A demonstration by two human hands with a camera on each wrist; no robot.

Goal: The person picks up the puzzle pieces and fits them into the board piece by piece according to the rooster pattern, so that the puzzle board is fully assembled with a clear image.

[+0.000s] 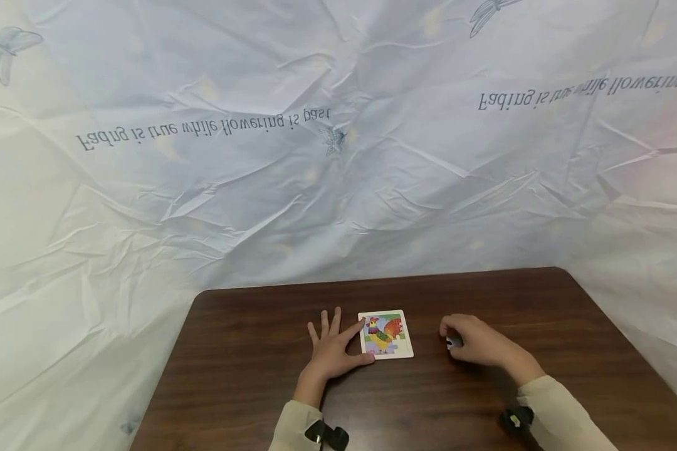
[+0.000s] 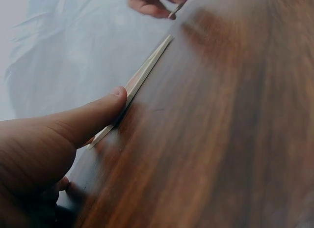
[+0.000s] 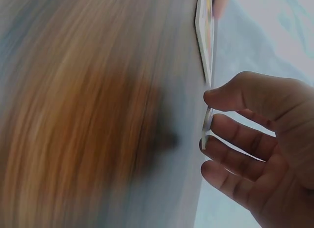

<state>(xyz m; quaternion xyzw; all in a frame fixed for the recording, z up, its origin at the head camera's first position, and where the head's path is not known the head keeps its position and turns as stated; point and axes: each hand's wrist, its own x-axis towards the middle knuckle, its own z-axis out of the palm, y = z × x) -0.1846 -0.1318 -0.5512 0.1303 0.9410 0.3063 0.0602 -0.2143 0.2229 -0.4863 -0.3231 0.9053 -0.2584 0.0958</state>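
Observation:
A small square jigsaw puzzle (image 1: 408,347) with a white frame and a rooster picture lies flat on the brown table. A pale bare patch shows at the picture's lower right. My left hand (image 1: 333,352) is at the puzzle's left side with fingers spread; its index fingertip touches near the upper left corner, its thumb the lower left. In the left wrist view the thumb (image 2: 98,112) presses on the frame's edge. To the right of the puzzle, my right hand (image 1: 476,341) pinches a small puzzle piece (image 3: 208,121) between thumb and fingers, just above the tabletop.
The dark wooden table (image 1: 395,407) has rounded far corners. Behind it and at both sides hangs a wrinkled white cloth (image 1: 316,207) printed with lettering and flowers. Dark straps with cameras sit at both wrists, over light sleeves (image 1: 564,410).

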